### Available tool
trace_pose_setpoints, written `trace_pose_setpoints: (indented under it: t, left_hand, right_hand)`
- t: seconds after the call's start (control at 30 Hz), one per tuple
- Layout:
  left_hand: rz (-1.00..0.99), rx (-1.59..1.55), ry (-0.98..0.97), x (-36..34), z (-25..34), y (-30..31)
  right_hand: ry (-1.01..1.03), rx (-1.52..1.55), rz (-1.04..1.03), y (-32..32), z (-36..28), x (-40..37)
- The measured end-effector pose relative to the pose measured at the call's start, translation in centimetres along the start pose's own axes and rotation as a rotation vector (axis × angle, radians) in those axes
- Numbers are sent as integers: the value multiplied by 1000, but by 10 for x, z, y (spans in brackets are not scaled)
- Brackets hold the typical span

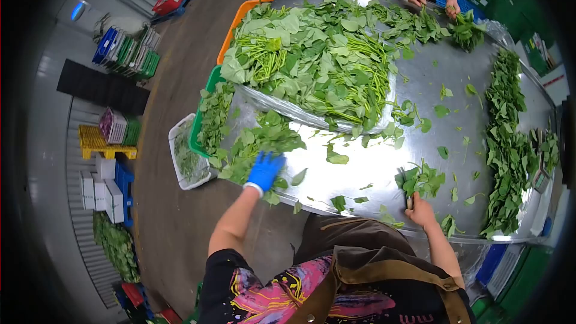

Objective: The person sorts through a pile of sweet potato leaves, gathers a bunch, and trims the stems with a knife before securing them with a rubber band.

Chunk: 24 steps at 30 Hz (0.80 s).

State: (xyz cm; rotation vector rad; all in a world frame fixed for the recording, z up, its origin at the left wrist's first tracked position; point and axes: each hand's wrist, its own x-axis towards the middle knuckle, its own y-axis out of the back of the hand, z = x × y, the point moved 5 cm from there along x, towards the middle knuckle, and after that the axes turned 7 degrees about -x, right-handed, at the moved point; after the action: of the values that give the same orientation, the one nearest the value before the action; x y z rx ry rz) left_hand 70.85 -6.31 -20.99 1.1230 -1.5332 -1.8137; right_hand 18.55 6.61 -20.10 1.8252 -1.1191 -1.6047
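My left hand [264, 171], in a blue glove, is spread flat over a heap of loose green leaves [255, 147] at the table's near left edge. The leaves around it are blurred. My bare right hand [422, 211] is closed around the handle of a knife [410, 201] near the table's front edge. The knife's blade is partly hidden beside a small bunch of leafy greens [426, 180] just beyond my fingers. A large pile of leafy stems [312, 54] rests on a clear plastic-lined container in the middle of the table.
The metal table [372, 168] carries scattered leaves. A long row of greens [504, 144] lies along its right side. A green crate [213, 78], an orange crate [231, 30] and a white tub [195, 180] stand at the left. A co-worker's hands [451, 5] hold greens at the far side.
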Motion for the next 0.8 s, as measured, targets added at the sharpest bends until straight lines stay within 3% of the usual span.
trace_pose_setpoints:
  t: [0.07,0.17,0.27,0.33,0.4,0.47,0.57,0.67,0.8]
  left_hand:
    - [-15,-5,35,-6,-58,-1]
    - [-292,-20,324,1,-101,66]
    - [-238,-421,516,37,-155,125]
    - [409,-476,359,61,-160,209]
    - [781,-517,-11,95,-158,266]
    - [715,-521,-176,135,-147,302]
    - [655,-400,-290,188,-158,294]
    - [386,-374,-217,217,-181,274]
    - [355,-491,-263,222,-199,255]
  right_hand:
    - [-41,-29,9,5,-17,3]
    - [-153,-236,-19,24,-41,3]
    - [-36,-150,200,72,-100,-6]
    - [81,-42,286,94,-143,-1]
    - [220,52,358,113,-189,11]
    - [397,137,476,147,-248,25]
    - [594,213,551,191,-326,67]
    - [738,266,701,238,-396,116]
    - [737,285,861,276,-468,195]
